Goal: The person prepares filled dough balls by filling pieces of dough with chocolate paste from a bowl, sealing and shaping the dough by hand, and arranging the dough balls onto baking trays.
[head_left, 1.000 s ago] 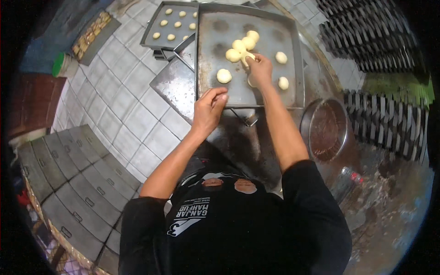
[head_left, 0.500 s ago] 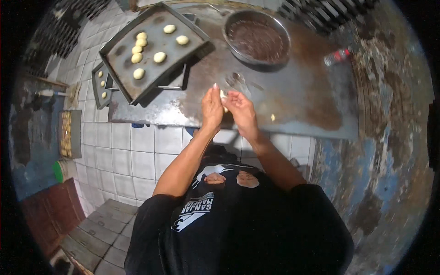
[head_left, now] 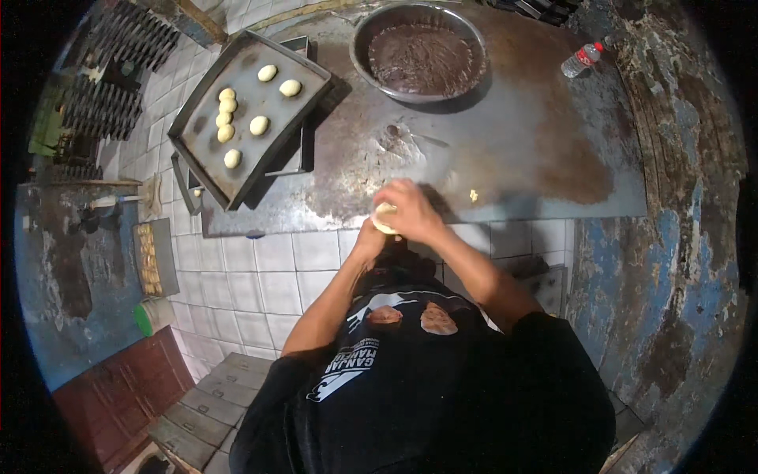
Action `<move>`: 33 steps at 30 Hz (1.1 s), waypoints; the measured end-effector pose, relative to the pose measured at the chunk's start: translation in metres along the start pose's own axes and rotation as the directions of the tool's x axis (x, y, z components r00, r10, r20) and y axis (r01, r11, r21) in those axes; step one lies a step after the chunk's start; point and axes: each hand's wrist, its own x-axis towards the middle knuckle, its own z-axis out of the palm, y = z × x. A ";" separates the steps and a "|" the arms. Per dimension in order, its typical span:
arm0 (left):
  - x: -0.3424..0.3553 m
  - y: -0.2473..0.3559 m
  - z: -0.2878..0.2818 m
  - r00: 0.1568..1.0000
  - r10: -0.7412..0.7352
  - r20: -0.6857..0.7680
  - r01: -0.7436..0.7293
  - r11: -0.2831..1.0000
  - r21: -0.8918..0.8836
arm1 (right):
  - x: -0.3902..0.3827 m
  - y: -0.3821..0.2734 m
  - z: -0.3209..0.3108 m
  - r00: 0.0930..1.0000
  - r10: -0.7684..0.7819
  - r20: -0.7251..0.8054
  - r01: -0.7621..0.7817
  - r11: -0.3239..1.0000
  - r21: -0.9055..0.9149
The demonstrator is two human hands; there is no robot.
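A pale yellow piece of dough (head_left: 384, 220) sits between my two hands above the table's near edge. My left hand (head_left: 368, 238) is closed around it from below, most of its fingers hidden. From above, my right hand (head_left: 416, 212) curls its fingers over the dough and presses against it. Several round dough balls (head_left: 259, 125) lie on a dark metal tray (head_left: 199, 162) at the far left, some of them in a touching row. Beyond my hands stands a round metal bowl (head_left: 361, 59) of dark brown paste (head_left: 426, 57).
The metal-topped table (head_left: 521, 158) carries a clear bottle (head_left: 581, 60) with a red cap at the far right. A small yellow crumb (head_left: 474, 195) and a whitish smear with a spoon-like utensil (head_left: 395, 134) lie near the middle. A second tray sits under the first.
My hands have come nearer to my body with the dough. My right hand has turned over the top of it, and more of the dough shows. The view has shifted.
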 end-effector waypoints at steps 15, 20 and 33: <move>0.134 0.198 -0.089 0.930 0.361 -0.064 -0.348 0.925 0.153 | 0.204 0.126 -0.057 0.965 0.255 -0.057 -0.261 0.955 -0.142; 0.176 0.228 -0.082 0.906 0.407 -0.120 -0.354 0.881 0.315 | 0.261 0.203 -0.034 0.870 0.442 0.217 -0.231 0.756 -0.613; 0.219 0.225 -0.046 0.742 0.594 -0.310 -0.405 0.767 0.498 | 0.207 0.114 -0.040 0.933 0.353 0.066 -0.358 0.928 0.103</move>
